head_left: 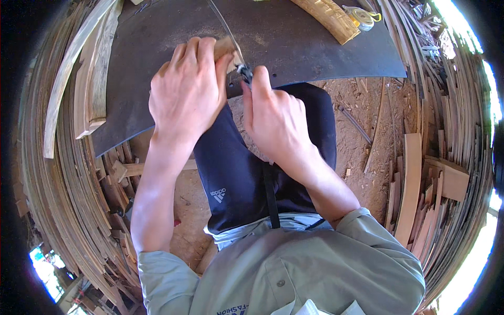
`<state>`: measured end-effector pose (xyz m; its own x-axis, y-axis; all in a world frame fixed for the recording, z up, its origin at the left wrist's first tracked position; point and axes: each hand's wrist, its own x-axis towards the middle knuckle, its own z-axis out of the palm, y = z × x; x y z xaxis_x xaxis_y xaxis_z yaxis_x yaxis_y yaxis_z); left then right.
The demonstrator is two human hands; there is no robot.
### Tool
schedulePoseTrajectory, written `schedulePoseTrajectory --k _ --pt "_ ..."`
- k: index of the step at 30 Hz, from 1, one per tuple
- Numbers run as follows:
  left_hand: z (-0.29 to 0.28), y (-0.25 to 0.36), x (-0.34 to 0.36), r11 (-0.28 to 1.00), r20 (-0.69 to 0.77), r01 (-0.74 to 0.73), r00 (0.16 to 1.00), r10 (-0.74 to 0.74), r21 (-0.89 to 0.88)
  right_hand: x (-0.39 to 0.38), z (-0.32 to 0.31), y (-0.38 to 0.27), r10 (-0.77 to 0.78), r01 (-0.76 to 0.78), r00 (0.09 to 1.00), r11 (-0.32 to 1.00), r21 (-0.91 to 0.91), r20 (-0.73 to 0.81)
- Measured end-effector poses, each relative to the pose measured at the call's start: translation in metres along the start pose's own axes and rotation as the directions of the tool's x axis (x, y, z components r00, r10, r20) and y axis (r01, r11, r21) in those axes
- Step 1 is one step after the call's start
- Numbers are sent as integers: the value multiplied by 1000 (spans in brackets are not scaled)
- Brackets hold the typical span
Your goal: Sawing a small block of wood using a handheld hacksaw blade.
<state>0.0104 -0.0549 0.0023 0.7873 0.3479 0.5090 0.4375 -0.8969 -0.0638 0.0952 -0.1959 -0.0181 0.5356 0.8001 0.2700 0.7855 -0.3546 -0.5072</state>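
Observation:
My left hand [186,92] has its fingers bent over a small wooden block [226,48] on the dark work board [126,79], near the board's front edge. Just right of it, my right hand [273,115] is closed round a tool with a dark head [243,72], its handle mostly hidden in my fingers. A long, thin pale strip [223,21] runs from the tool's head past the block toward the top of the view; I cannot make out whether it is part of the tool.
A curved wooden piece [325,18] and a yellow-and-white tape measure [359,18] lie at the board's back right. Long planks [79,89] rest at left. Stacked timber [446,121] lines both sides. A metal rod [357,126] and wood chips lie on the dirt floor.

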Motion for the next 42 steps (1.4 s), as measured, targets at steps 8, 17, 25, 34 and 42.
schedulePoseTrajectory --k 8,17,25,34,42 --pt "3 -4 5 999 10 -32 999 32 -31 -13 -1 7 3 -5 999 998 -61 -32" --pt "1 -4 5 999 48 -12 999 14 -44 -79 10 25 88 -95 989 994 58 115" --pt "1 -3 0 997 -6 -74 997 74 -10 -106 -11 45 86 -105 983 988 113 159" --pt "2 -6 4 998 14 -52 999 52 -26 -97 6 53 -12 -5 998 964 267 61" --pt "0 -10 15 997 63 -23 998 28 -73 -82 30 71 -48 58 998 977 207 -52"
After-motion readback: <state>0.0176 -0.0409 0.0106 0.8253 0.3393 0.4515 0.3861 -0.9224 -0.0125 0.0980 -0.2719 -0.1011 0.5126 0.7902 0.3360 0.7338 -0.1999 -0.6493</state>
